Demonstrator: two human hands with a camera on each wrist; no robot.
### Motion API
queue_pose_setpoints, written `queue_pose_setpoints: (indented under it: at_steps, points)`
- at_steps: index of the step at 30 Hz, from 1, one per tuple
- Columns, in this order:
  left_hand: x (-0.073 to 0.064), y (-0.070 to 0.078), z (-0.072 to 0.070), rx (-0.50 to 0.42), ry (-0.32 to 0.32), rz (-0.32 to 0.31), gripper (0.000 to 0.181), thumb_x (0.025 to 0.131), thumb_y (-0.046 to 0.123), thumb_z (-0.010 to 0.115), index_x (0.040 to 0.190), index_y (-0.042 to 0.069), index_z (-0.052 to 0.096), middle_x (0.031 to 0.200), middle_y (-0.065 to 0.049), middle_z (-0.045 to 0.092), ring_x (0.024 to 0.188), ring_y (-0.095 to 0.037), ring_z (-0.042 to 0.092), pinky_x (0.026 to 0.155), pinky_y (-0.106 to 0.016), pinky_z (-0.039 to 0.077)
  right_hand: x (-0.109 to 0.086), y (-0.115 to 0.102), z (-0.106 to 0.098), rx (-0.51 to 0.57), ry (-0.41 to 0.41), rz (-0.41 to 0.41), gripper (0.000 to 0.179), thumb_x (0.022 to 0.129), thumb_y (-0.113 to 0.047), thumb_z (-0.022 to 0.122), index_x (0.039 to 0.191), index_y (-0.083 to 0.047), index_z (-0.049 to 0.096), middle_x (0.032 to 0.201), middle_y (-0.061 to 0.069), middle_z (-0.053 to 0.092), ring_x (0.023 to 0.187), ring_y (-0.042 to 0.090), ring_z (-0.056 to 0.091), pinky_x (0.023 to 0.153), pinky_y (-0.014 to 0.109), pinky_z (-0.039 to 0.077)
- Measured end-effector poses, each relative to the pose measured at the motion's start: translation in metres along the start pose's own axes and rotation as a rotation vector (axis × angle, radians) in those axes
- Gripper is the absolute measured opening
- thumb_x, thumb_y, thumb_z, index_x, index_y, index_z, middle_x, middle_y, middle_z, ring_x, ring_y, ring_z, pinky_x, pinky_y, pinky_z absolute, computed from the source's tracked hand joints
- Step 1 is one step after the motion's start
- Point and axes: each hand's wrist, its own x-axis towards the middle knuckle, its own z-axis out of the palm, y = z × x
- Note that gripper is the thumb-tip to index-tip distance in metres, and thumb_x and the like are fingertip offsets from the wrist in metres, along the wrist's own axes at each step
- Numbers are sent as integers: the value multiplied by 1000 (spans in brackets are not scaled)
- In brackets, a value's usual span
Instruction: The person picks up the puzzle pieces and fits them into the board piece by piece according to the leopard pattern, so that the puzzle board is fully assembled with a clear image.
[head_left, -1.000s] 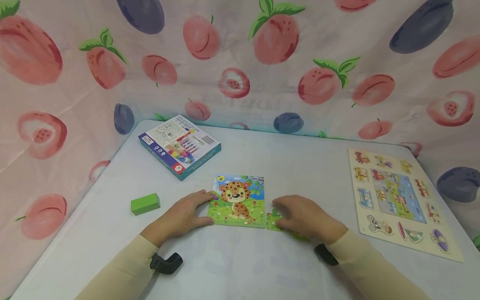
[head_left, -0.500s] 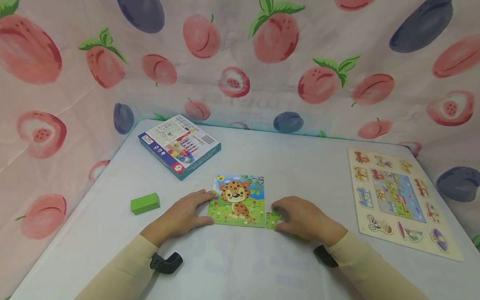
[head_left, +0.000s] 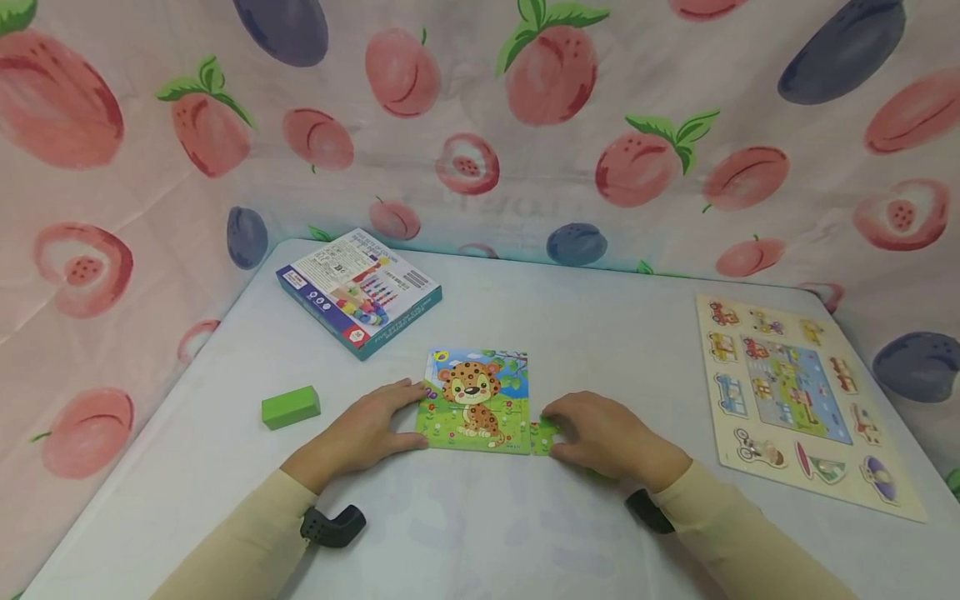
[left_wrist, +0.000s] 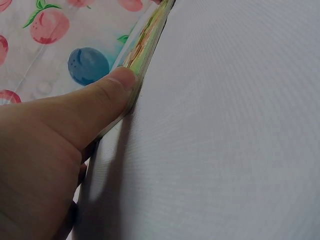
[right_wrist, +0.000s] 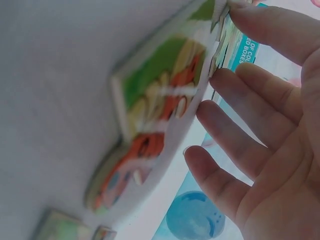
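In the head view a square leopard jigsaw puzzle [head_left: 474, 404] lies flat on the white table. My left hand [head_left: 367, 429] holds its left side, fingers at the upper part of that edge and thumb [left_wrist: 122, 77] on the lower corner. Just right of the puzzle, near its lower right corner, is a green puzzle piece [head_left: 542, 437]. My right hand [head_left: 611, 437] pinches this piece between thumb and index finger, covering part of it. Beneath the right palm, the right wrist view shows loose pieces, one of them green, yellow and orange [right_wrist: 160, 82]; the hand mostly hides them in the head view.
A green block [head_left: 290, 407] sits left of my left hand. Behind it lies a flat cardboard box [head_left: 360, 292]. At the right is a wooden vehicle puzzle board [head_left: 806, 400]. A fruit-print cloth [head_left: 480, 108] hangs behind and beside the table.
The right hand has shifted slightly left with the green puzzle piece, bringing it closer to the leopard puzzle's edge. My left hand keeps its place.
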Motion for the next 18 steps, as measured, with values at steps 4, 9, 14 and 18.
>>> queue_pose_setpoints:
  at_steps: [4,9,14,18]
  points:
    - [0,0,0,1,0,0,67,88,34,79,144,8,53,152,-12,46,144,-33,35,116,-52,31,1,-1,0,0,0,-3,33,85,-18,77,115,-6,69,112,5,68,111,27,62,96,45,52]
    - [0,0,0,5,-1,2,67,88,35,78,145,8,53,152,-11,46,144,-33,34,116,-52,31,2,-1,1,-8,-5,6,34,85,-18,77,115,-5,69,111,5,68,109,26,62,96,44,52]
    - [0,0,0,5,-5,-4,68,88,35,78,145,8,52,152,-11,46,144,-33,34,116,-52,31,3,-1,1,-12,0,12,35,85,-19,78,115,-3,69,110,5,69,108,26,63,96,44,52]
    - [0,0,-1,3,-6,-7,68,88,34,78,145,8,53,152,-12,46,144,-33,34,116,-52,31,3,-2,1,-15,12,3,35,84,-20,78,113,-3,70,108,5,69,106,25,63,94,43,53]
